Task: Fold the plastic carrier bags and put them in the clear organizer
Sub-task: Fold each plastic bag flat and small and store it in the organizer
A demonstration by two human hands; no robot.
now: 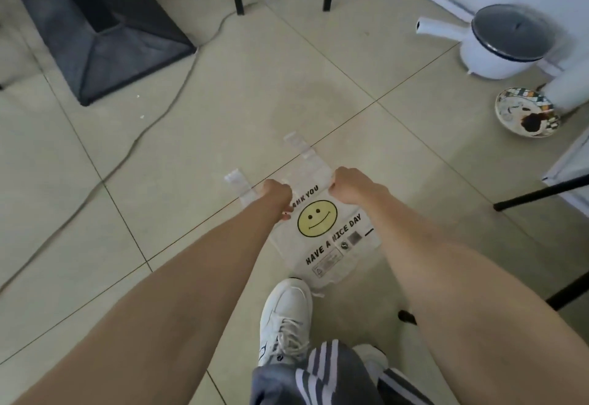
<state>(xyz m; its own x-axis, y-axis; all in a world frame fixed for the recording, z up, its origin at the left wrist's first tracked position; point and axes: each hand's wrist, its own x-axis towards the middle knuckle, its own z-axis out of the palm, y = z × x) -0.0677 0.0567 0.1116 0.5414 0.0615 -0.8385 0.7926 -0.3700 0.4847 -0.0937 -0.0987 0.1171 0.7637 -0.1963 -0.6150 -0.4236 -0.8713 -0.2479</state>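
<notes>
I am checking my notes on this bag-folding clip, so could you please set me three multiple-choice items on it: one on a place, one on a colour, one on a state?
1. Where does the carrier bag lie?
A. on the tiled floor
B. on a chair
C. inside the white pot

2. What colour is the smiley face printed on it?
A. red
B. yellow
C. blue

3. How do the hands hold the bag?
A. both closed at its top corners
B. one only
C. neither touches it

Answers: 1 A, it is spread flat on the floor tiles; 2 B, the face is yellow; 3 A, the left hand and right hand each have a closed grip by the handles.
</notes>
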